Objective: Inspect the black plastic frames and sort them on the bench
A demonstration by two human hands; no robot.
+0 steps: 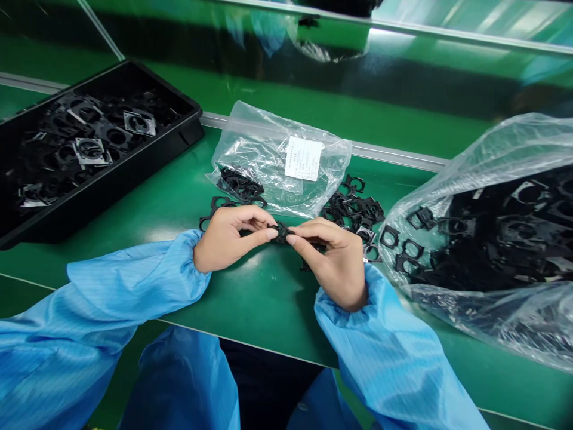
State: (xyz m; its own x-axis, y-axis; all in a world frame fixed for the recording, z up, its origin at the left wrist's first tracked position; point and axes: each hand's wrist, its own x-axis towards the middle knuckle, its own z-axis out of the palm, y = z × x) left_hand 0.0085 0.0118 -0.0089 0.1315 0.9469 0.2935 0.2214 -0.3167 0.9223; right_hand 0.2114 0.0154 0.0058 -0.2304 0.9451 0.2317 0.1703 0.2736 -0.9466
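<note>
Between my two hands, just above the green table, is a small black plastic frame (pixel 282 232). My left hand (pixel 233 235) pinches its left side with thumb and fingertips. On the opposite side my right hand (pixel 333 248) grips it the same way. The fingers cover much of the part, so I cannot tell whether it is one piece or two. A loose pile of similar black frames (pixel 358 210) lies beyond my right hand. A few more black frames (pixel 219 204) rest behind my left hand.
A black bin (pixel 147 158) full of frames, some with silvery plates, stands at the left. A clear bag (pixel 268 140) with a white label (pixel 304 158) lies at the back. A large open plastic bag (pixel 421 173) of black frames fills the right. The green table (pixel 264 304) ends near my lap.
</note>
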